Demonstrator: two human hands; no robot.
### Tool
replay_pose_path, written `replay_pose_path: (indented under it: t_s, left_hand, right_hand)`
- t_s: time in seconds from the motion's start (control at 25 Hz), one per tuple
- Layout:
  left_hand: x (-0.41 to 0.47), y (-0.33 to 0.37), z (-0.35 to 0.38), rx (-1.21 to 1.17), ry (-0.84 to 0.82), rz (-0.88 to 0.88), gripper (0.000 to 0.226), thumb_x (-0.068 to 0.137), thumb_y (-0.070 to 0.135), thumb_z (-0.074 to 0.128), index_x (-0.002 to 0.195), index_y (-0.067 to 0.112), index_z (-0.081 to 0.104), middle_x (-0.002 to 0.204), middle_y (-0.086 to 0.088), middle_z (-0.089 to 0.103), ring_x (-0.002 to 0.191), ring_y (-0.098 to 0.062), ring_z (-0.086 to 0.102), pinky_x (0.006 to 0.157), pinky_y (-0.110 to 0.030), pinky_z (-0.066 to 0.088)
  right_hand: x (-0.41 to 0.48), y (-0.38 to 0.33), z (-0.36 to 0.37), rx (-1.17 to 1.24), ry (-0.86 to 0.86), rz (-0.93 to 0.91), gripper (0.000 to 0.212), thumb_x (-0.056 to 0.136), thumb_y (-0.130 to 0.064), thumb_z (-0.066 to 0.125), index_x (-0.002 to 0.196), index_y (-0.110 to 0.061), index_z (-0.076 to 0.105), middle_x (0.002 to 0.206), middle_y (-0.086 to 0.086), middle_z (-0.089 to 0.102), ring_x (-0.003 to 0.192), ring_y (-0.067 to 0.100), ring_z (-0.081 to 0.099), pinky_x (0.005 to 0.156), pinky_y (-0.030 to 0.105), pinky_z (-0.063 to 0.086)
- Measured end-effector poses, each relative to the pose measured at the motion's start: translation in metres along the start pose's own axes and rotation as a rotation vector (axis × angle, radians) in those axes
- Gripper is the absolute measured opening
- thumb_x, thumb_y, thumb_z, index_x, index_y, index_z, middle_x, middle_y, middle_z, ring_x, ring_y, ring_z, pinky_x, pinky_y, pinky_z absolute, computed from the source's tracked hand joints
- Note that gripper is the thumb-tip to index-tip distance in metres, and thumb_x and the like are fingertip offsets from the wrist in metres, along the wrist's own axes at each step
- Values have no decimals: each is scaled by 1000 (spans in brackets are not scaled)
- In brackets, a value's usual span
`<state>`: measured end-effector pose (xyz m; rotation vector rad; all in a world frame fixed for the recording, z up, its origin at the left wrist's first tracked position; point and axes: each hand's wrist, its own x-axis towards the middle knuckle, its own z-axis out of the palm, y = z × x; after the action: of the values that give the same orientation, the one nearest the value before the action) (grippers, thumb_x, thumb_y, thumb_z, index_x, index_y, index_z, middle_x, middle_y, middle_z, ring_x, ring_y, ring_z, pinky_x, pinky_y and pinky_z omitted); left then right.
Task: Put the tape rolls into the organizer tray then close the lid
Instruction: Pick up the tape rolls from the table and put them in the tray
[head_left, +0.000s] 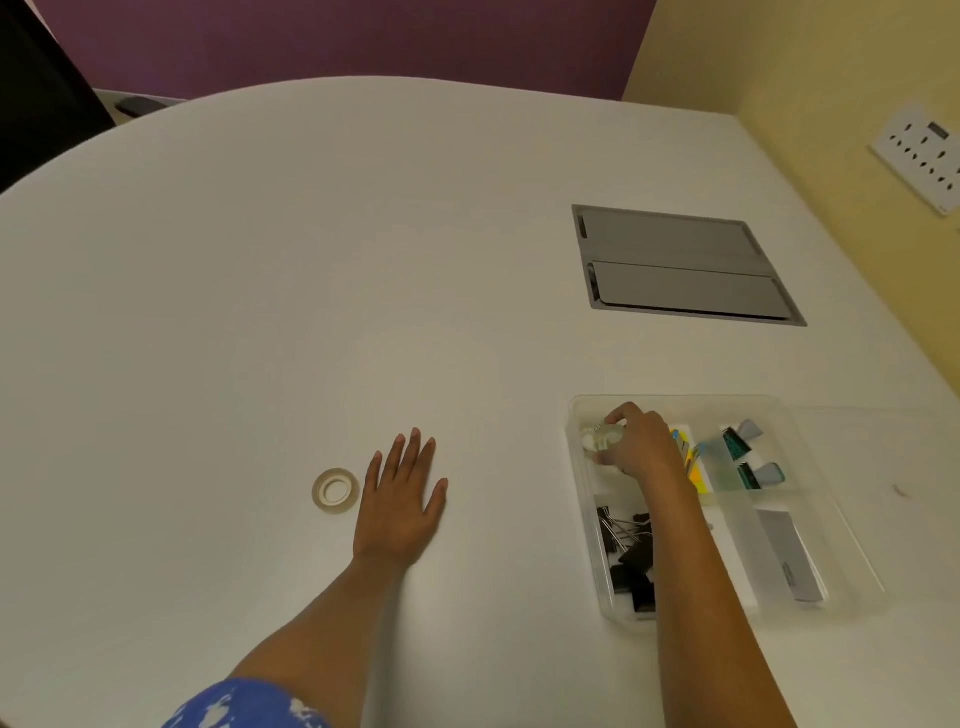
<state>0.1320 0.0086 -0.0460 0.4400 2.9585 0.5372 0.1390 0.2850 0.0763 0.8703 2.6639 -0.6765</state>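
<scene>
Left hand (399, 501) flat on the white table (260, 286), fingers spread, holding nothing. Just beside it, to its left, a tape roll (335, 490) lying flat, not quite touching. Right hand (638, 441) down inside the clear organizer tray (852, 566), fingers curled around a see-through tape roll (605, 439) in the far left part. Blurry there, so maybe still gripped, maybe just touched. Black binder clips (628, 561) in the near left part. Bright sticky notes (693, 462) just right of the hand. Grey hatch (680, 265) in the table farther back. Wall socket plate (922, 156) off to the right.
</scene>
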Motion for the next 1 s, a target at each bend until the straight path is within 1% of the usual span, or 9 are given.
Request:
replay_pose_path:
  t_s: [0.16, 0.32, 0.4, 0.52, 0.72, 0.8, 0.88, 0.96, 1.0]
  left_hand:
    - [-1, 2, -1, -10, 3, -3, 58, 99, 46, 21, 151, 30, 3, 159, 13, -8, 144, -1, -16, 122, -33, -6]
    - [-1, 2, -3, 0, 3, -2, 58, 99, 46, 21, 151, 29, 3, 160, 12, -6, 144, -1, -15, 122, -34, -6]
    - [0, 2, -3, -4, -3, -4, 58, 99, 46, 21, 152, 29, 3, 160, 12, -6, 144, -1, -15, 123, -34, -5]
    - [-1, 2, -3, -10, -3, -1, 58, 99, 46, 21, 151, 29, 3, 160, 12, -6, 144, -1, -15, 123, -34, -5]
    - [-1, 1, -2, -15, 2, 0, 58, 98, 46, 21, 151, 30, 3, 160, 12, -6, 144, -2, -14, 123, -34, -5]
    - [-1, 1, -1, -15, 0, -1, 59, 98, 47, 20, 151, 30, 2, 160, 12, -7, 145, -2, -15, 122, -34, -5]
    - [-1, 0, -1, 1, 1, -3, 59, 98, 48, 19, 151, 30, 2, 159, 13, -8, 144, -2, -15, 122, -34, -6]
    - [0, 0, 1, -3, 7, 2, 59, 98, 48, 19, 151, 30, 2, 159, 13, -9, 144, -1, -16, 122, -34, -6]
    - [1, 0, 0, -9, 10, 3, 58, 98, 48, 19, 151, 30, 2, 159, 13, -8, 144, -1, -16, 122, -34, -6]
  right_hand:
    - [-4, 6, 11, -99, -92, -32, 51, 79, -12, 76, 124, -12, 52, 129, 16, 45, 92, 24, 52, 80, 33, 48]
    - [-5, 10, 18, -80, -94, -86, 50, 79, -4, 74, 124, -12, 53, 131, 17, 41, 110, 34, 55, 82, 38, 53]
    - [-4, 12, 19, -35, -73, -91, 49, 79, 1, 72, 123, -11, 55, 130, 18, 42, 108, 35, 56, 82, 39, 53]
    - [-2, 13, 21, 19, -19, -81, 42, 78, 2, 72, 117, -8, 60, 126, 20, 48, 91, 30, 57, 76, 34, 50]
    - [-2, 15, 26, 58, 16, -76, 28, 82, 3, 68, 109, -6, 66, 120, 19, 55, 102, 33, 60, 78, 38, 53]
    - [-3, 15, 23, 111, 85, -63, 26, 84, 4, 64, 109, -5, 66, 118, 19, 59, 102, 31, 61, 75, 31, 48]
    - [-7, 7, 17, 192, 227, -75, 23, 86, 2, 62, 107, -6, 67, 115, 17, 61, 98, 28, 63, 72, 24, 42]
    - [-16, -13, 11, 253, 341, -159, 20, 86, 0, 63, 104, -8, 68, 112, 14, 62, 91, 22, 61, 71, 23, 40]
    - [-21, -27, 12, 277, 357, -220, 19, 87, -2, 63, 103, -9, 68, 110, 12, 63, 88, 17, 59, 71, 22, 41]
